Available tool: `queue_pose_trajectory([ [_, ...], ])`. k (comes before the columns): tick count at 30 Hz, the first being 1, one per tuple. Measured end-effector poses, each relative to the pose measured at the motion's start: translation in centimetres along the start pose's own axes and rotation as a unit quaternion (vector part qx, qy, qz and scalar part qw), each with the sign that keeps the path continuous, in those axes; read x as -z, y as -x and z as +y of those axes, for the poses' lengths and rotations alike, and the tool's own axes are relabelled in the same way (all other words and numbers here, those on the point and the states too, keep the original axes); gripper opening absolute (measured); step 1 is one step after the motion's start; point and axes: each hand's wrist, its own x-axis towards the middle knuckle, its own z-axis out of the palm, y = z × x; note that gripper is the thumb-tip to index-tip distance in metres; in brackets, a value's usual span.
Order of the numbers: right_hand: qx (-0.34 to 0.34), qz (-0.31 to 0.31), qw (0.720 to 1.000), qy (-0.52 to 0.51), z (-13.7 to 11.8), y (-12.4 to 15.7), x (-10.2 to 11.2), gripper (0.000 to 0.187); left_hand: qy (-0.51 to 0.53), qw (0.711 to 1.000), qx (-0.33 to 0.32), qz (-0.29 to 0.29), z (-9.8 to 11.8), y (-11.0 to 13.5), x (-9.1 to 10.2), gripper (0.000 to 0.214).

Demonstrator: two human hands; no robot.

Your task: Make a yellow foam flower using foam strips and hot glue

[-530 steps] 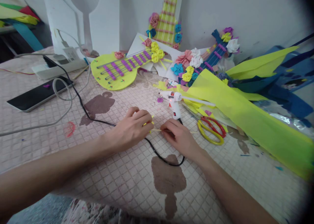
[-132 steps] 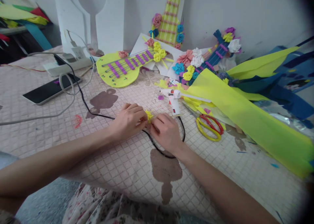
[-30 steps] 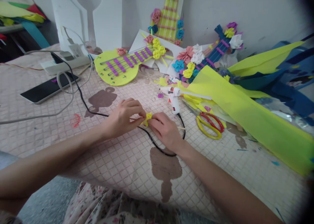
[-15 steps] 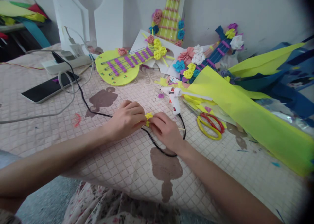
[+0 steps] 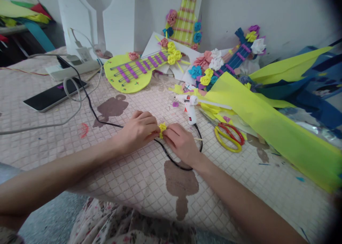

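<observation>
A small yellow paper flower (image 5: 162, 128) is pinched between my two hands, just above the quilted tablecloth. My left hand (image 5: 141, 130) grips its left side with curled fingers. From the other side, my right hand (image 5: 181, 142) holds it between thumb and fingertips. Parts of the flower are covered by the fingers. A thin pale stick (image 5: 198, 140) shows beside my right hand. Beneath both hands runs the black cord (image 5: 168, 154) of a white glue gun (image 5: 190, 110), which lies just beyond my right hand.
Scissors (image 5: 228, 138) with red and yellow handles lie to the right, beside a long yellow paper strip (image 5: 272, 130). A yellow paper guitar (image 5: 128, 74) and a blue flowered one (image 5: 235, 60) are at the back. A tablet-like dark slab (image 5: 53, 96) and power strip (image 5: 71, 71) sit left.
The yellow flower has turned slightly between my fingers, and more of it shows now. Both hands stay in nearly the same place.
</observation>
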Motion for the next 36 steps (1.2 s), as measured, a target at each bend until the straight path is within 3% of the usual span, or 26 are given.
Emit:
queue_pose_trajectory([
  [15, -0.054, 0.007, 0.998, -0.026, -0.1, 0.08, -0.06, 0.013, -0.039, 0.999, -0.01, 0.015, -0.06, 0.02, -0.61, 0.014],
  [28, -0.03, -0.02, 0.998, -0.049, 0.03, 0.06, 0.12, 0.019, 0.009, 0.999, 0.005, 0.032, 0.21, 0.06, -0.56, 0.005],
  [36, -0.064, 0.017, 0.994, -0.082, -0.11, 0.15, -0.13, 0.011, 0.021, 1.0, 0.007, 0.004, 0.45, -0.11, -0.37, 0.013],
])
